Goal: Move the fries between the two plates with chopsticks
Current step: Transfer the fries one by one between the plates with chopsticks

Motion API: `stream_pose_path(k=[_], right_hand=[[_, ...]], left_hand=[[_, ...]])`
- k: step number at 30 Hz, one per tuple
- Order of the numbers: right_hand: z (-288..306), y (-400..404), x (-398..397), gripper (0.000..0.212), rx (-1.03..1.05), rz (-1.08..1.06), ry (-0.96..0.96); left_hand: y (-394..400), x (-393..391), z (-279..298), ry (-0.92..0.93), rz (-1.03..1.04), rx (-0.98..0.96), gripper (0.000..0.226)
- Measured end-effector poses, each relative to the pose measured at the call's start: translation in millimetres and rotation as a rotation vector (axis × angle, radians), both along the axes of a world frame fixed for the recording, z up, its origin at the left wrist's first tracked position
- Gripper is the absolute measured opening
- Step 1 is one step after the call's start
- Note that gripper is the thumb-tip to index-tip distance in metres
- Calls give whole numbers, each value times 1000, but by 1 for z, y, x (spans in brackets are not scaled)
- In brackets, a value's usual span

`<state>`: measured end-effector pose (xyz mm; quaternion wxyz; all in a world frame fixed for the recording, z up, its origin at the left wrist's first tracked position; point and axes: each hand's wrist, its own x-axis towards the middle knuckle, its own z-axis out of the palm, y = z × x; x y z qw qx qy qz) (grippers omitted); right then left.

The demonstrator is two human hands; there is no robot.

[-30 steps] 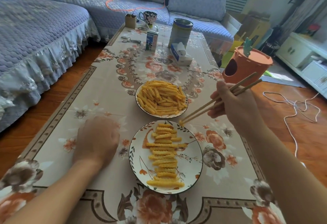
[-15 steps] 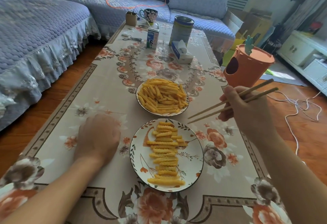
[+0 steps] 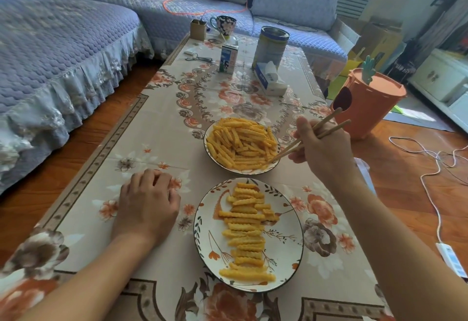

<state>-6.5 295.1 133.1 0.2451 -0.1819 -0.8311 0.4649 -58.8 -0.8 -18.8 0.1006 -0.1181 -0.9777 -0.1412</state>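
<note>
The floral table [image 3: 157, 123] holds 2 plates: the far plate [image 3: 211, 154] is heaped with fries [image 3: 240, 143], the near plate [image 3: 286, 239] carries a stacked column. The left hand [image 3: 147, 206] rests knuckles-up, fingers curled under and hidden. The right hand [image 3: 324, 148] grips the chopsticks [image 3: 310, 138], tips among the far fries; whether they pinch one is unclear.

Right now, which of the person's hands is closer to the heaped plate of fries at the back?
The right hand. It holds the chopsticks just beside the heaped plate, their tips at its near right rim. The left hand rests on the tablecloth, nearer the front plate.
</note>
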Motion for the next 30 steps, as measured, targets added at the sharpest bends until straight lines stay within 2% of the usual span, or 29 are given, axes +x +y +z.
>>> stream_pose_path(k=[9,15,19,23,27,30], right_hand=[[-3,-6,3,30,85,-23,-10],[23,0,26,37,-34,-12,35],[38,-1,53,42,-49,33,-8],[34,-2,80,42,-70,123,-140],[20,-7,96,36,30,195,-214],[18,-5,99,31,58,216,-191]], left_hand=[[0,0,1,-10,1,13,37],[-1,1,3,-14,1,24,39],[0,2,5,-23,5,25,42],[1,3,6,-31,11,23,45],[1,3,6,-32,7,11,45],[1,3,6,-31,4,14,44]])
